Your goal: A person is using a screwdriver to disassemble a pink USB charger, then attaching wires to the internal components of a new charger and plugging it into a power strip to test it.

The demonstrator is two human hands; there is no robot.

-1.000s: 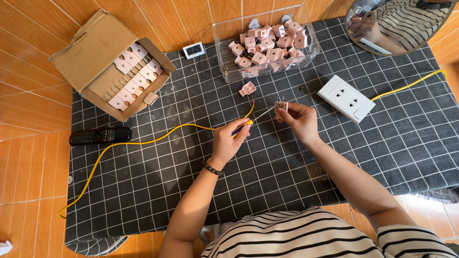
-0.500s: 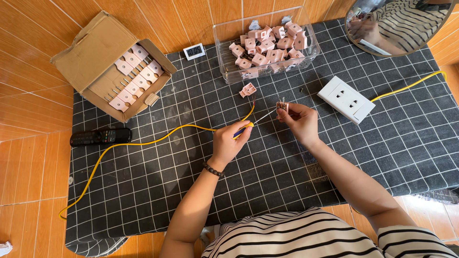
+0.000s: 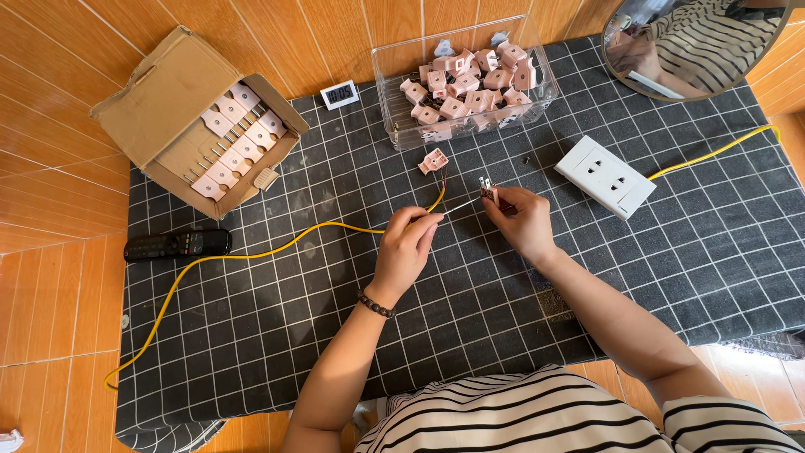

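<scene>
One plug part (image 3: 486, 192) is pinched in the right hand (image 3: 524, 220); left hand (image 3: 407, 249) fingers grip the yellow cable (image 3: 277, 247)'s stripped end, seemingly not yet joined; loose pink shell (image 3: 433, 160) lies beyond.

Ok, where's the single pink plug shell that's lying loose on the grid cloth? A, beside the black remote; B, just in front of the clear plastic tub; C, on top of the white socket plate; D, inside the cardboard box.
B: the loose pink plug shell lies on the grid cloth just in front of the clear plastic tub, above both hands.
</scene>
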